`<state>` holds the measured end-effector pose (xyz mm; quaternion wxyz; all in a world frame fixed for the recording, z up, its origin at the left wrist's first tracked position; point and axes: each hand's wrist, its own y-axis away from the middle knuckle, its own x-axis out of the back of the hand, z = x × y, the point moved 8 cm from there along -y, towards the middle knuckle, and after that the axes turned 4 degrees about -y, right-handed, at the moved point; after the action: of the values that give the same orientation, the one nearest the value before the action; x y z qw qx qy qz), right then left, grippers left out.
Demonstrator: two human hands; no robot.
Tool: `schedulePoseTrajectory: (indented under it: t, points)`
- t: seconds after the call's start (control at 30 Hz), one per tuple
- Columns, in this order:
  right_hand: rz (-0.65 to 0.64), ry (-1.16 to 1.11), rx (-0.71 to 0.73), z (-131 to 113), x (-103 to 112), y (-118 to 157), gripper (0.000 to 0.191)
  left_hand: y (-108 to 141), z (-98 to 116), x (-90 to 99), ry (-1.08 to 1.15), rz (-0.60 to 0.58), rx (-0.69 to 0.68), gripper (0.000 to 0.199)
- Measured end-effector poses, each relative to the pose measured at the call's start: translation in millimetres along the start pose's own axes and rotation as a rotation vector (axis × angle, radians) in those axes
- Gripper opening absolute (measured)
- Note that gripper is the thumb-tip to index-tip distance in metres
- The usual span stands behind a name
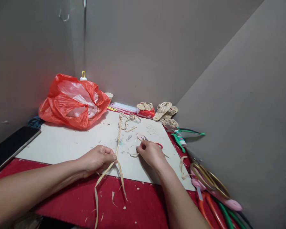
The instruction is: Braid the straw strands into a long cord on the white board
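Observation:
A narrow braid of straw-coloured strips (119,133) runs lengthwise over the white board (73,143). My left hand (98,160) pinches its near end between thumb and fingers. Below that pinch, two loose strips (121,179) hang apart past the board's edge. My right hand (151,154) is low over the board, right of the braid, its fingers closed together. A short pale strip (133,155) shows at its fingertips; whether they grip it is unclear. Partly hidden behind this hand is a pair of scissors with a red handle (159,145).
A red plastic bag (73,108) stands back left, a black phone-like slab (13,146) at far left. Small woven sandals (165,113) and a red box (146,113) line the back. Gold-handled scissors (205,178) and other tools crowd the right edge. Scraps litter the red cloth (69,200).

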<state>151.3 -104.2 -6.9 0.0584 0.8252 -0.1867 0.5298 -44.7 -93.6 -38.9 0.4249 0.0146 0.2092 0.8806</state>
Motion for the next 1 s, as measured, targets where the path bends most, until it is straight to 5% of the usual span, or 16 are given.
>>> schedulePoseTrajectory:
  t: [0.13, 0.3, 0.43, 0.53, 0.73, 0.93, 1.0]
  points:
    - [-0.019, -0.169, 0.066, -10.2, 0.9, 3.7, 0.006, 1.9, 0.6, -0.6, 0.021, -0.005, 0.001, 0.021]
    - [-0.416, -0.952, 0.073, -38.9, -12.0, 21.4, 0.024, 3.3, 2.7, -2.2, 0.026, -0.013, -0.012, 0.024]
    - [-0.529, -0.912, 0.007, -35.9, -20.7, 25.6, 0.025, 4.0, 3.5, -2.4, 0.019, -0.007, -0.01, 0.022]
    - [-0.415, -0.679, 0.03, -21.9, -17.6, 16.4, 0.024, 4.3, 2.7, -2.0, -0.006, 0.007, 0.004, 0.02]
    - [0.126, -0.524, 0.04, 1.1, 24.7, 2.9, 0.026, 3.2, 0.6, -1.7, 0.002, 0.004, 0.015, 0.02]
    - [0.303, -0.621, 0.001, 3.2, 45.9, 11.8, 0.027, 1.9, -0.4, -1.1, 0.01, 0.004, 0.012, 0.018]
    - [0.136, -0.792, -0.018, -7.6, 29.9, 15.0, 0.031, 1.5, 0.2, -1.9, 0.022, -0.009, 0.0, 0.019]
